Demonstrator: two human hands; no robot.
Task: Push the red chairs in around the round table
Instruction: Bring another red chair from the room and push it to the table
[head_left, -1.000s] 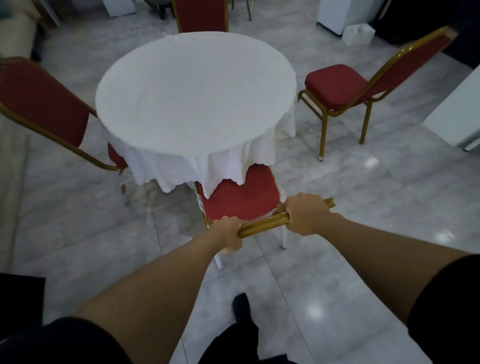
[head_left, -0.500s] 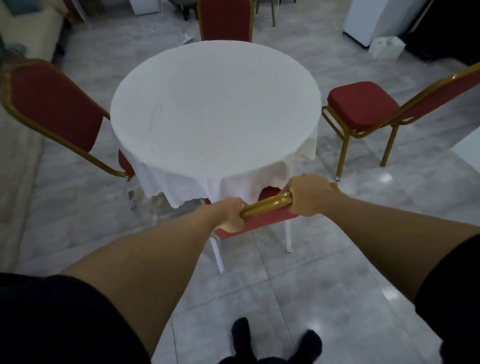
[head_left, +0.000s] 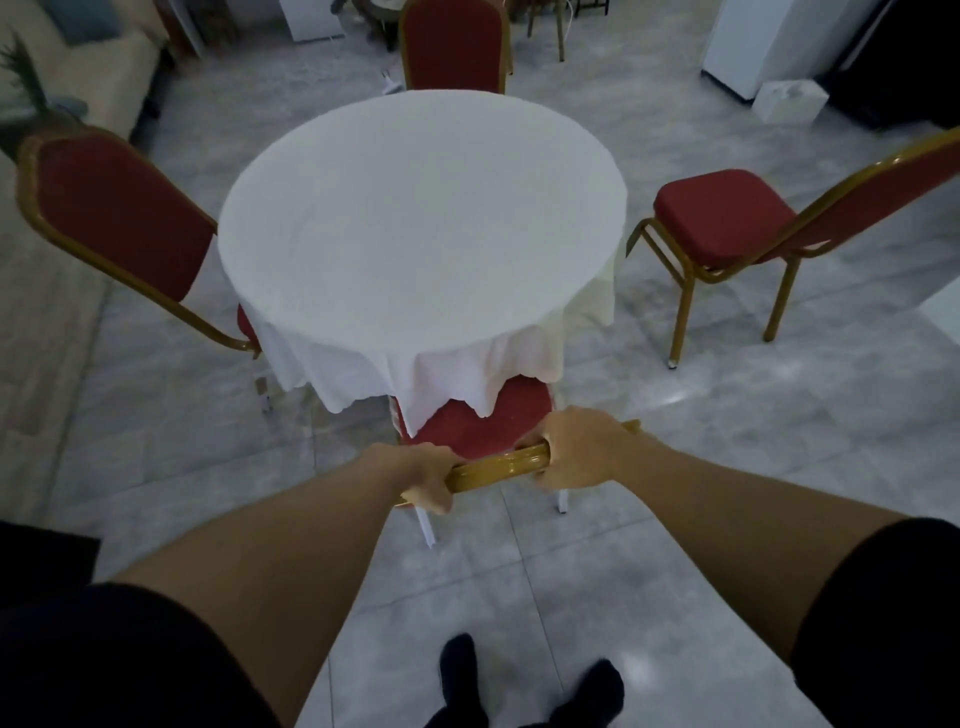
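Both hands, left hand (head_left: 428, 480) and right hand (head_left: 576, 454), grip clenched on near chair (head_left: 483, 431) at round table (head_left: 421, 218).

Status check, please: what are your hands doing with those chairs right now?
Both hands, left hand and right hand, shut on near chair top rail. Seat partly under tablecloth. Right-side chair not yet pushed in.

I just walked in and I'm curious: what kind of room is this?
Probably a banquet or function room. A round table under a white tablecloth is ringed by red padded chairs with gold frames, the stackable event kind, on a polished tile floor.
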